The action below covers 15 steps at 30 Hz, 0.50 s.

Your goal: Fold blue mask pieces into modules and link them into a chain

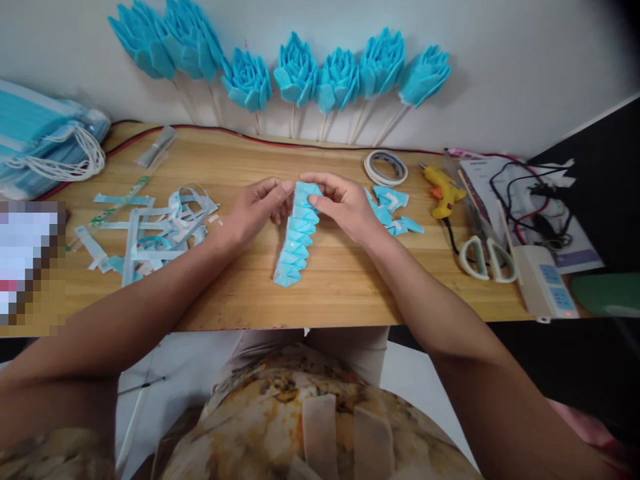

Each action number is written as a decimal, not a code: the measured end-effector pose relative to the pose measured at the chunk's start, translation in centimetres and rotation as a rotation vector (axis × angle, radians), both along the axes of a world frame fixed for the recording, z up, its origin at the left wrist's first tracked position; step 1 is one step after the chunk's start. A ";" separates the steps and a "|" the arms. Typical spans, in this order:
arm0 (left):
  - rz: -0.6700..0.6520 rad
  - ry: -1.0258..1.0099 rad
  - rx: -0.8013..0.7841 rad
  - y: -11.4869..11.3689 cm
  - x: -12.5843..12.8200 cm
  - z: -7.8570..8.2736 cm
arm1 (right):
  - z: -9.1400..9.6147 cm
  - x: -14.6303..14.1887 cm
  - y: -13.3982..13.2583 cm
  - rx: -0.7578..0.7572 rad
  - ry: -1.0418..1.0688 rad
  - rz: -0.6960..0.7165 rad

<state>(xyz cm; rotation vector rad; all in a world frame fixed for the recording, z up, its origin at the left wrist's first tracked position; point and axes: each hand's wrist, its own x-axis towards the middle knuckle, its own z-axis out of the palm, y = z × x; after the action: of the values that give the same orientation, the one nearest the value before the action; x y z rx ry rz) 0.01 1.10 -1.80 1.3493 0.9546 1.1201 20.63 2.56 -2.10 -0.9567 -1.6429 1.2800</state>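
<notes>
Pinching the top of the folded blue strip [295,243], the right hand [346,201] holds it beside the left hand [256,210], whose fingers touch its edge, grip unclear. Overlapping folds look joined; loose pieces [391,194] lie beside the right hand; seven flowers [296,72] beyond look finished.

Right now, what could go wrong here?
The folded blue strip is gripped near its top by the right hand; its lower end might bend.
Loose blue pieces lie beside that hand, which could scatter them.
The glue gun lies on its side nearby; if hot, it might burn skin.
</notes>
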 end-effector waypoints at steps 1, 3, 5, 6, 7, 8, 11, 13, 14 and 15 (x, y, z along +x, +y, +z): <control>-0.012 0.003 -0.002 0.0 0.0 0.0 | 0.0 0.0 0.0 0.002 -0.007 -0.002; -0.023 0.006 0.000 0.0 0.0 0.0 | -0.1 0.0 0.0 0.006 -0.019 -0.002; -0.020 0.015 0.001 0.0 -0.1 0.0 | -0.2 0.1 0.1 0.010 -0.024 0.004; -0.017 0.020 0.000 0.0 -0.2 0.0 | -0.3 0.1 0.2 0.013 -0.027 0.005; -0.015 0.026 -0.001 0.1 -0.2 0.0 | -0.4 0.1 0.2 0.017 -0.033 0.004; -0.014 0.031 0.000 0.1 -0.2 0.0 | -0.5 0.1 0.3 0.024 -0.042 0.004; -0.008 0.035 0.015 0.1 -0.2 0.0 | -0.5 0.3 0.3 0.040 -0.068 0.011; 0.007 0.044 0.027 0.1 -0.2 0.0 | -0.2 0.3 0.2 0.035 -0.072 0.008; 0.019 0.050 0.032 0.1 -0.2 0.0 | -0.1 0.3 0.1 0.030 -0.068 -0.002; 0.033 0.056 0.036 0.1 -0.2 0.0 | 0.1 0.3 0.0 0.022 -0.061 -0.014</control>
<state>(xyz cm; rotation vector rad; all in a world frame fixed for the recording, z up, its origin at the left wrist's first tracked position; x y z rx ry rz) -0.15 1.24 -1.83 1.4047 1.0053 1.1338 20.96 2.58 -2.04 -1.0009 -1.6908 1.2320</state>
